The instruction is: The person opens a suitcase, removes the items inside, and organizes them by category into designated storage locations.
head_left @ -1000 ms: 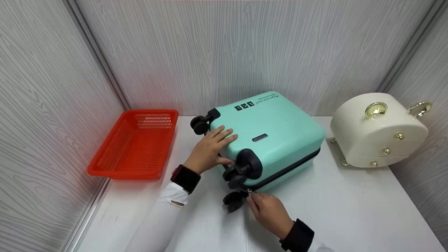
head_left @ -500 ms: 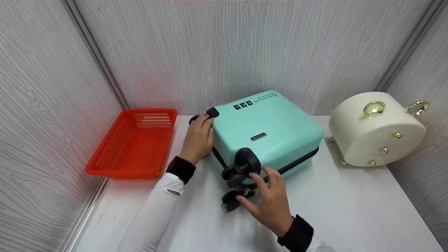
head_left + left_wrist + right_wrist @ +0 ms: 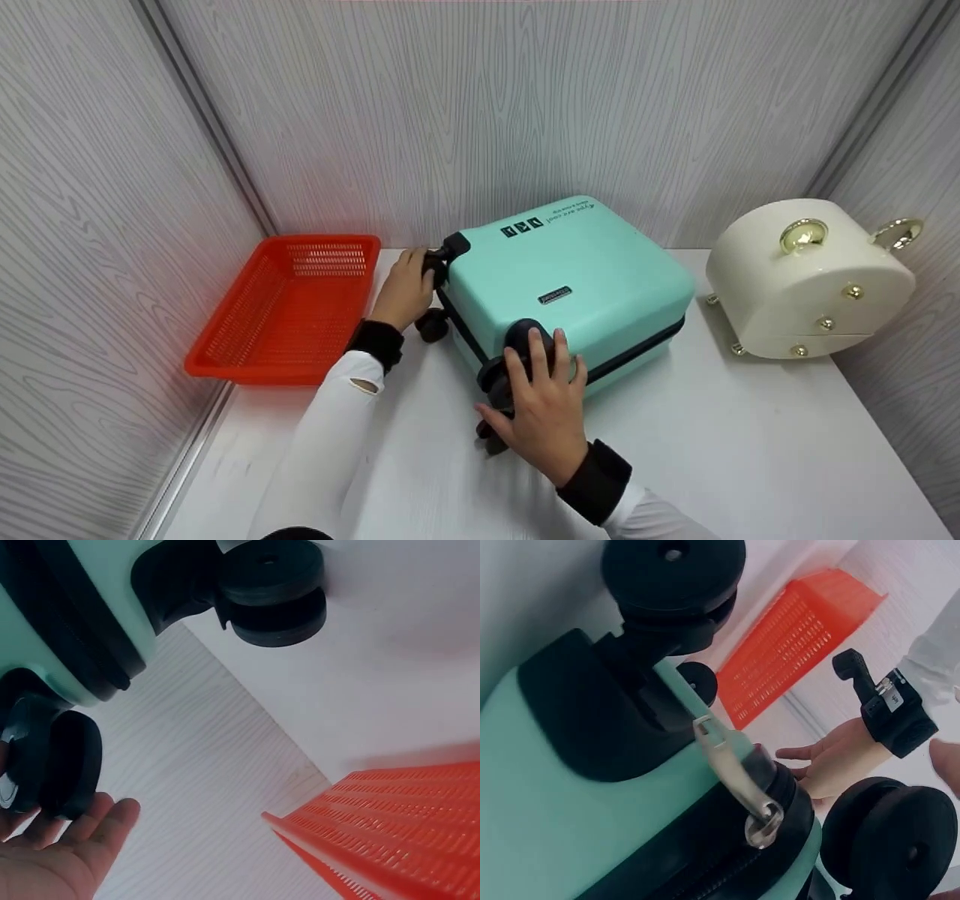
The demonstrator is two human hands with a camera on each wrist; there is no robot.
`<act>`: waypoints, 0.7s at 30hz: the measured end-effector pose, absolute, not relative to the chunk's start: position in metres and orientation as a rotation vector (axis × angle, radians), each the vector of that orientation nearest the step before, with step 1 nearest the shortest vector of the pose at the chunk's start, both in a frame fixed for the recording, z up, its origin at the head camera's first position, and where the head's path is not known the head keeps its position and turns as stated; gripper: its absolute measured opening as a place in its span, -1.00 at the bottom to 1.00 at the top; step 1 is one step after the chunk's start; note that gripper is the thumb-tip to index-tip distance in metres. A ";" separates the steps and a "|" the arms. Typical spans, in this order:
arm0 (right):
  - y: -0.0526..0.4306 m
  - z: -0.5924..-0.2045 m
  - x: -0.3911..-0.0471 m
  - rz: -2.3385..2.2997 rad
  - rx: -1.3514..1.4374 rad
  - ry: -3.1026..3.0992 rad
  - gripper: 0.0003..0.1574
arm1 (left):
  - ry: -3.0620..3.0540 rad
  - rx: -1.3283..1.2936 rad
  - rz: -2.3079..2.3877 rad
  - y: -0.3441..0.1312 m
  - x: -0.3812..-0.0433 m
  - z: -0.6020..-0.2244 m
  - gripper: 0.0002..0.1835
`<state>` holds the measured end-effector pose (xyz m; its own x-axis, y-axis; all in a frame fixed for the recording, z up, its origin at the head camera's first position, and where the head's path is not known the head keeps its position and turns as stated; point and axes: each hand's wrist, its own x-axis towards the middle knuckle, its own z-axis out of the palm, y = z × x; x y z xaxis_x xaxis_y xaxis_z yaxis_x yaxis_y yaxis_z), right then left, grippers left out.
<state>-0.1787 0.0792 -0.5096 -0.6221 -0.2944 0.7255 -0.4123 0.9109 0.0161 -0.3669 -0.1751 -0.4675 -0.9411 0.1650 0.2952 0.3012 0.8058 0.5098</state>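
Suitcase (image 3: pixel 600 262) ahead, long axis running off rightward.
My right hand (image 3: pixel 546 412) is spread at the near wheel (image 3: pixel 499 390); my left hand (image 3: pixel 407 289), fingers extended, at the far wheel (image 3: pixel 439 271).

Person's left hand (image 3: pixel 406 291): farther, left, fingers loosely extended | right hand (image 3: pixel 549 411): nearer, right, palm down, fingers spread

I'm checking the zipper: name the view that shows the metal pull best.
The right wrist view: the zipper pull appears large, nothing in front of it. The head and left wrist views show none of it.
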 end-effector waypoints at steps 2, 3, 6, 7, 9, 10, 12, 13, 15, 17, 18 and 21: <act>0.079 -0.509 -0.180 0.190 0.485 -2.290 0.11 | -2.751 -0.348 -0.838 -0.175 -0.367 -0.469 -0.44; 0.079 -0.508 -0.180 0.193 0.481 -2.295 0.08 | -2.745 -0.347 -0.838 -0.175 -0.366 -0.469 -0.45; 0.084 -0.509 -0.180 0.238 0.490 -2.309 0.00 | -2.748 -0.342 -0.839 -0.176 -0.363 -0.468 -0.45; 0.087 -0.509 -0.180 0.260 0.498 -2.312 -0.03 | -2.750 -0.341 -0.842 -0.175 -0.362 -0.467 -0.45; 0.095 -0.509 -0.181 0.319 0.516 -2.313 -0.10 | -2.753 -0.347 -0.847 -0.174 -0.359 -0.466 -0.46; 0.100 -0.510 -0.182 0.358 0.524 -2.308 -0.13 | -2.758 -0.348 -0.849 -0.173 -0.357 -0.467 -0.47; 0.110 -0.511 -0.185 0.441 0.546 -2.287 -0.21 | -2.757 -0.356 -0.852 -0.171 -0.350 -0.469 -0.49; 0.116 -0.512 -0.186 0.485 0.559 -2.272 -0.25 | -2.757 -0.360 -0.853 -0.171 -0.346 -0.469 -0.50; 0.129 -0.513 -0.190 0.575 0.592 -2.239 -0.32 | -2.750 -0.373 -0.846 -0.169 -0.338 -0.471 -0.52; 0.143 -0.514 -0.195 0.648 0.635 -2.222 -0.39 | -2.739 -0.380 -0.835 -0.168 -0.330 -0.471 -0.54; 0.151 -0.513 -0.198 0.681 0.659 -2.223 -0.41 | -2.733 -0.381 -0.824 -0.168 -0.326 -0.471 -0.55; 0.175 -0.511 -0.205 0.774 0.723 -2.238 -0.49 | -2.712 -0.381 -0.813 -0.166 -0.314 -0.471 -0.56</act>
<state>-0.2048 0.1750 -0.5106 -0.6343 -0.2787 0.7211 -0.6648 0.6728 -0.3247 -0.3136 -0.1658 -0.4714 -0.9248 0.1684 0.3411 0.3283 0.8062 0.4922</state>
